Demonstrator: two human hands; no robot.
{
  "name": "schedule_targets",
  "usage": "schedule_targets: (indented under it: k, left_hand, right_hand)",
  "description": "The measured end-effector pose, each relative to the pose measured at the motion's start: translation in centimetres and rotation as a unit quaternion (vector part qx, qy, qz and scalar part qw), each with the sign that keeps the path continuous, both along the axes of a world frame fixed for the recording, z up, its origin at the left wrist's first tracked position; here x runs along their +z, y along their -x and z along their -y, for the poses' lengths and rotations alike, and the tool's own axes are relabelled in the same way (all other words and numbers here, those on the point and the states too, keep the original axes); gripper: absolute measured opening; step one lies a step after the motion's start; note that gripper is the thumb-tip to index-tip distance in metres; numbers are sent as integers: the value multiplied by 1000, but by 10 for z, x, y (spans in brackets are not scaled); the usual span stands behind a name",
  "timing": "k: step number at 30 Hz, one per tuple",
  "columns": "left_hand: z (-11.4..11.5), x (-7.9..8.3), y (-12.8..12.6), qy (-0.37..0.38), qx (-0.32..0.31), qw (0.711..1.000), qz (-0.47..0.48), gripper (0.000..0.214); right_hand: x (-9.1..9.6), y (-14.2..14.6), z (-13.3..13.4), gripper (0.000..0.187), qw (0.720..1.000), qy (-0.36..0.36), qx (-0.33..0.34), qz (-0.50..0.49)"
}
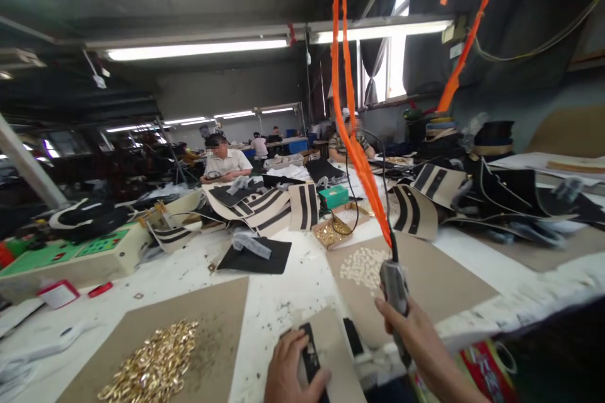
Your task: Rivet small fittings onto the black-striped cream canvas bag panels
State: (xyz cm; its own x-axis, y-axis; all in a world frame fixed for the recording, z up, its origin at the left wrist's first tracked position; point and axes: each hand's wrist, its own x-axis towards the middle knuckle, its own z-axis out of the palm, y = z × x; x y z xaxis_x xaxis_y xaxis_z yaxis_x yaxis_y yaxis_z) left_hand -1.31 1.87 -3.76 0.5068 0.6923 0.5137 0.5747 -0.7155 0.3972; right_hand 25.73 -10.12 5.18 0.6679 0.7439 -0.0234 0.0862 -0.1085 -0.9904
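Observation:
My right hand [416, 322] is wrapped round a grey electric screwdriver [395, 283], held upright with its cord end at the top. An orange strap [362, 160] runs down to that end. At the table's front edge, my left hand [283, 370] grips a beige panel [338, 352] with a black strip [310, 356], fingers and thumb on either side of the strip. Small white pieces [363, 266] lie spread on a brown board [435, 277] behind the screwdriver. To the left, a heap of gold-coloured metal fittings [154, 359] rests on another brown board [222, 315].
A small box of gold parts [331, 234] and a green box [333, 196] stand mid-table. Black-striped beige panels [269, 209] are piled behind, near a black panel [258, 256]. A green-topped machine [70, 258] sits at left. Two people [225, 160] work across the table.

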Motion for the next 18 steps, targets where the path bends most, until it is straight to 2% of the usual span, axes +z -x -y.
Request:
schedule_targets:
  k: [3, 7, 10, 12, 14, 15, 16, 18]
  left_hand:
    - [10, 13, -7, 18, 20, 1000, 7, 39]
    - [12, 18, -11, 35, 23, 999, 6, 40]
    - [9, 15, -10, 36, 24, 999, 5, 40]
    - [8, 13, -9, 35, 25, 999, 3, 39]
    - [8, 13, -8, 35, 26, 999, 0, 40]
    - [8, 13, -8, 36, 27, 999, -1, 40]
    - [8, 13, -8, 36, 27, 999, -2, 40]
    - [9, 14, -8, 38, 32, 999, -4, 41]
  right_hand:
    - [-34, -29, 42, 61, 996, 57, -13, 70]
    - [-63, -43, 73, 84, 989, 89, -52, 103]
    - [-68, -44, 83, 92, 985, 74, -74, 135]
    - [-66, -44, 89, 90, 972, 48, -136, 184]
    - [-61, -40, 95, 80, 953, 7, -195, 231]
    - [-60, -36, 97, 72, 952, -13, -192, 237]
    - [-59, -28, 99, 63, 961, -30, -159, 223]
    - [-61, -6, 97, 52, 991, -34, -32, 127]
